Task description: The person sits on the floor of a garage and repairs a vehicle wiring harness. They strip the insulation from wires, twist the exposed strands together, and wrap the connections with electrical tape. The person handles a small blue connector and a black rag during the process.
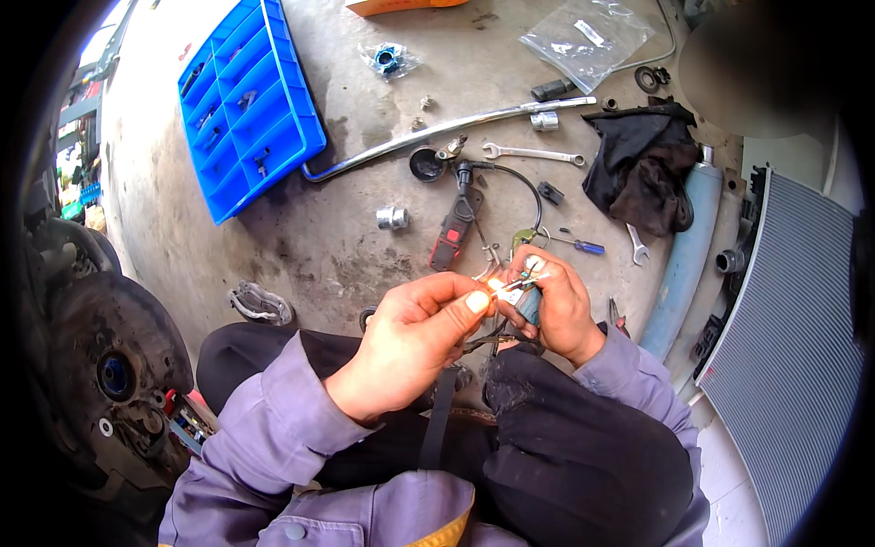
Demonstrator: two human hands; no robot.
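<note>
My left hand (428, 333) is closed, pinching thumb to forefinger at a small glowing spot (495, 286) at the centre, by thin wires; what exactly it holds is too small to tell. Beside it my right hand (561, 305) is curled around a small blue object (529, 308) with a pale label, and a thin piece crosses its fingers. Dark cables (492, 339) hang below both hands. Just beyond them lie a green tool (523, 235), a black-and-red device (451, 235) with a cable and a blue-handled screwdriver (588, 246).
Around me on the concrete are a blue compartment tray (301, 137), a long bar (383, 149), wrenches (533, 153), sockets (392, 218), plastic bags (583, 41), a black cloth (638, 159) and a blue cylinder (674, 264). A radiator (779, 346) stands right; dark machine parts (114, 342) are left.
</note>
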